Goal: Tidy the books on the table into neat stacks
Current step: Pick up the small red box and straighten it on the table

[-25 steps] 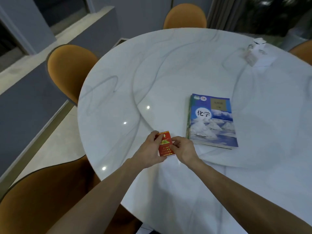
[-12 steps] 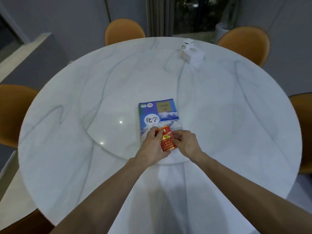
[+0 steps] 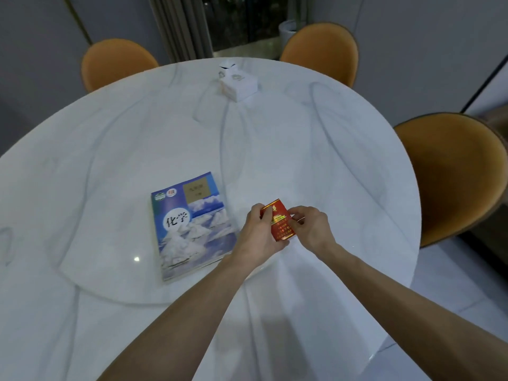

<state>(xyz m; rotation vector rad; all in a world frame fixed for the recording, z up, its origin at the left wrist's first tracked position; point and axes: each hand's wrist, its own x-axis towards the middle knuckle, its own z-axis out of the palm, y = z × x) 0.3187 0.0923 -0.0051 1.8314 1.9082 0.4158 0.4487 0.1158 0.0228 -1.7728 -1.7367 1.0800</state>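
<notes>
A blue textbook (image 3: 192,224) with snowy mountains on its cover lies flat on the round white marble table (image 3: 110,149), on top of at least one more book whose edges show beneath it. Right of it, both hands hold a small red box (image 3: 279,221) with gold print just above the table. My left hand (image 3: 257,237) grips its left side and my right hand (image 3: 309,226) pinches its right side. Whether the box touches the table I cannot tell.
A white tissue box (image 3: 238,83) stands at the far side of the table. Orange chairs ring the table: one at far left (image 3: 116,61), one at far right (image 3: 320,50), one on the right (image 3: 450,174). The table's raised round centre plate carries the books.
The view has swung to the right, so the books now lie to the left of my hands. Both hands keep their grip on the red box, which has shifted from over the book to its right.
</notes>
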